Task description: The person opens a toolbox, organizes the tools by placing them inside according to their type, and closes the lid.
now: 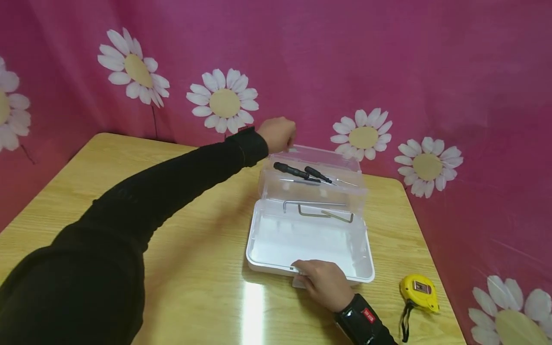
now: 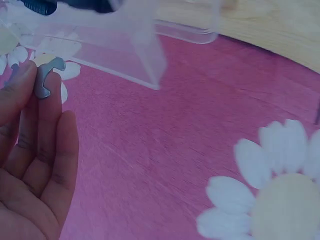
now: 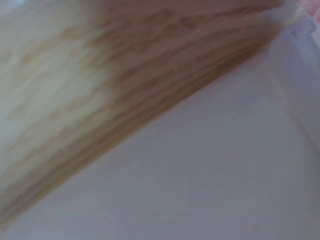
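Observation:
A white toolbox [image 1: 308,244] stands on the table with its clear trays [image 1: 276,189] raised at the back. Over the far left corner of the trays, my left hand [image 1: 278,134] pinches a small grey open-end wrench [image 2: 44,82] between thumb and fingers. Only its C-shaped head shows. At the box's front rim, my right hand [image 1: 325,282] grips the edge near the latch, fingertips over the rim. The upper tray holds black-handled screwdrivers [image 1: 291,170]; several bent hex keys [image 1: 315,215] lie lower down. The right wrist view shows box wall and table, not the hand.
A yellow tape measure [image 1: 419,292] with a black strap lies right of the box, near the table's right edge. Bare wood of the table [image 1: 194,249] extends to the left. A pink curtain [image 1: 302,62] with white flowers hangs right behind the table.

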`<act>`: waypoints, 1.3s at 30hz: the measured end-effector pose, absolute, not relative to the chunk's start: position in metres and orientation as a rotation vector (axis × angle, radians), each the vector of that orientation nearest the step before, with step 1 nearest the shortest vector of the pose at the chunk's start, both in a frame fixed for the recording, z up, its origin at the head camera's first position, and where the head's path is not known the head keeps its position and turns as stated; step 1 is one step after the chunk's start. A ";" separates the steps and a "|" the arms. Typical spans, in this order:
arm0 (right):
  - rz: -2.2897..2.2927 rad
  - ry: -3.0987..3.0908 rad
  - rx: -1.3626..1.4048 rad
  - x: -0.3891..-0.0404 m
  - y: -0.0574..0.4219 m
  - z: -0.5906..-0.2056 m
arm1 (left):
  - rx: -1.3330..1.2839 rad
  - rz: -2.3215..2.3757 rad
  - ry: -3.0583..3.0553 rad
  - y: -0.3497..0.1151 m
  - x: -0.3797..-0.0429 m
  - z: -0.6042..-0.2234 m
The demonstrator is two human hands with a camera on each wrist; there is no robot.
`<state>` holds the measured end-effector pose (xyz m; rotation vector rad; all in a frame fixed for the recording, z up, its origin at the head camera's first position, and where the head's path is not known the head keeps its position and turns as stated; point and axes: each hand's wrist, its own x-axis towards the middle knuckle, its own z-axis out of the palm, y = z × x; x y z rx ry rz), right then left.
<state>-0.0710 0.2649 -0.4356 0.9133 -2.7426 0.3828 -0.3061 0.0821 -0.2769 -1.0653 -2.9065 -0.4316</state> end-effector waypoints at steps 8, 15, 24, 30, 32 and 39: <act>0.400 -2.708 0.970 -0.073 0.255 -0.439 | -0.997 -0.302 -2.997 0.113 -0.327 -0.293; 0.406 -2.723 0.979 -0.071 0.251 -0.438 | -0.999 -0.193 -3.058 0.132 -0.336 -0.310; 0.394 -2.743 0.967 -0.067 0.254 -0.436 | -1.067 -0.114 -3.089 0.143 -0.332 -0.320; 0.399 -2.767 0.939 -0.067 0.257 -0.435 | -1.095 -0.154 -3.084 0.150 -0.333 -0.319; 0.403 -2.771 0.932 -0.067 0.259 -0.435 | -1.092 -0.164 -3.089 0.151 -0.332 -0.317; 0.409 -2.744 0.930 -0.068 0.263 -0.435 | -1.043 -0.178 -3.059 0.161 -0.333 -0.317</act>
